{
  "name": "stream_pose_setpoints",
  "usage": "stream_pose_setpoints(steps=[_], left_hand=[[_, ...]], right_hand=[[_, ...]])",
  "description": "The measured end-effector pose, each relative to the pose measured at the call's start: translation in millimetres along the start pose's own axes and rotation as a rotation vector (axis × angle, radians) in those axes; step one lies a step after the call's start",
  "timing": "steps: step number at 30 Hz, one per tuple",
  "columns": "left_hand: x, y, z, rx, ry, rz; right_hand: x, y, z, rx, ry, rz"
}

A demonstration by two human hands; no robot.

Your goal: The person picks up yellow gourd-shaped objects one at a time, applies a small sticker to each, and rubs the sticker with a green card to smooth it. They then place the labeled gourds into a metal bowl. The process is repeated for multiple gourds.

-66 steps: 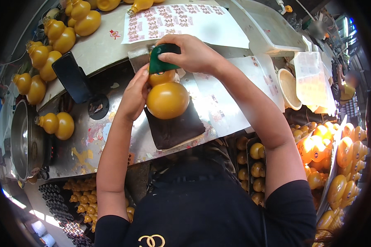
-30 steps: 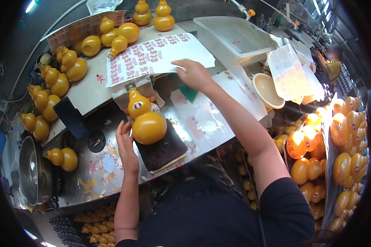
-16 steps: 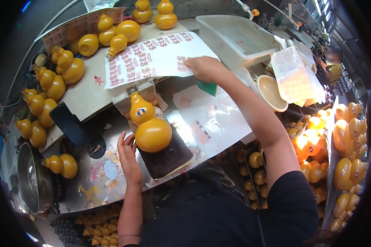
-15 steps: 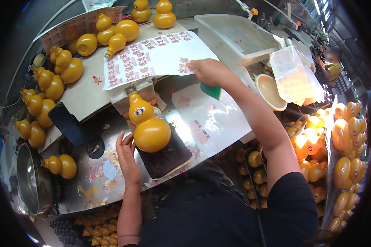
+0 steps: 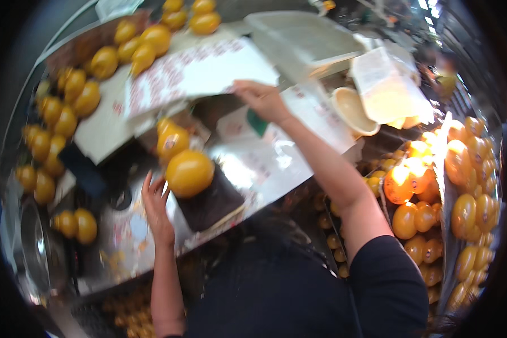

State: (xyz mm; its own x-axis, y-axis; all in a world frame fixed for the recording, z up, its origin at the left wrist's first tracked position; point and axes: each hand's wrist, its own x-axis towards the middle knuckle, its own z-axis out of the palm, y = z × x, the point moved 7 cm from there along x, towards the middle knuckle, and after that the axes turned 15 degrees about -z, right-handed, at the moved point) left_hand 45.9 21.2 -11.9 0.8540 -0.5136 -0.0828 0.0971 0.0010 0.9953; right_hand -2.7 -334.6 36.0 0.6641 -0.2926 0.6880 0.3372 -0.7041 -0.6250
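Observation:
A large glossy yellow gourd (image 5: 187, 169) lies on a dark pad (image 5: 214, 203) on the metal worktop. My left hand (image 5: 155, 205) rests against the gourd's lower left side with its fingers spread. My right hand (image 5: 262, 100) reaches forward, and its fingertips touch the near edge of a white sheet of red printed stickers (image 5: 194, 73). The picture is blurred, so I cannot see whether the fingers pinch anything. A small green piece (image 5: 257, 121) lies on the table just under my right wrist, apart from the hand.
Several yellow gourds (image 5: 62, 121) line the left and back of the table. More fill a crate (image 5: 434, 186) at the right. A white tray (image 5: 304, 34), a bowl (image 5: 352, 110), a clear bag (image 5: 386, 84) and a metal pot (image 5: 34, 248) stand about.
My right hand has let go of the green piece on the table and moved up and left to the sticker sheet. My left hand stays against the gourd.

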Motion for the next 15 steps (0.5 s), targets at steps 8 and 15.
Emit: stream_pose_setpoints(steps=[8, 15], left_hand=[[-12.8, -5.7, 13.0, 0.065, -0.094, 0.006], [-12.0, 12.3, 28.0, -0.042, -0.052, -0.098]], right_hand=[[-58.9, -104.0, 37.7, 0.556, -0.124, 0.554], [-84.8, -204.6, 82.6, -0.342, -0.760, -0.055]])
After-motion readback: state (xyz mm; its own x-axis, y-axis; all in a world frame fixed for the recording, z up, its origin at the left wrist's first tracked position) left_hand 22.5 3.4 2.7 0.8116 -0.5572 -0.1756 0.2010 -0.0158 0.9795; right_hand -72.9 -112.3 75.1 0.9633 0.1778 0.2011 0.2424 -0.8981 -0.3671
